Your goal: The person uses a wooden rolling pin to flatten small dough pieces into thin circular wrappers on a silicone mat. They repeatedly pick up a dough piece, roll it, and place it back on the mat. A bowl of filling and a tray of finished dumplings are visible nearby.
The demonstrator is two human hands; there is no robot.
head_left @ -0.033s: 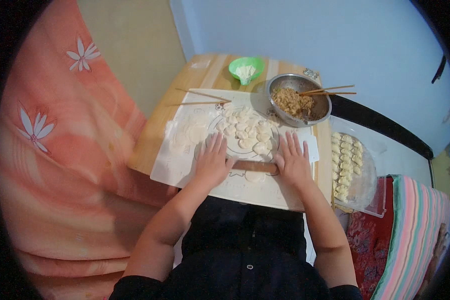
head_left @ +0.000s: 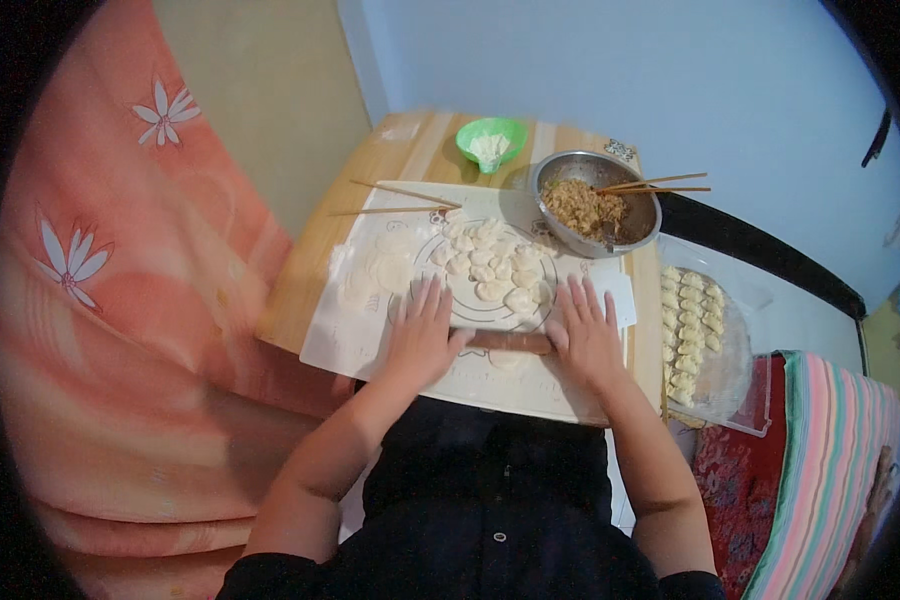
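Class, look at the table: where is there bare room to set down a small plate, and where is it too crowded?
Bare wood shows on the table left of the white mat, and at the far edge left of the green bowl. It is crowded around the dough pieces, the metal bowl, the rolling pin under the left hand and right hand, and the dumpling tray.

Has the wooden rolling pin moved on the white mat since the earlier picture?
No. The rolling pin lies under both hands, just below the printed circle on the white mat, as before.
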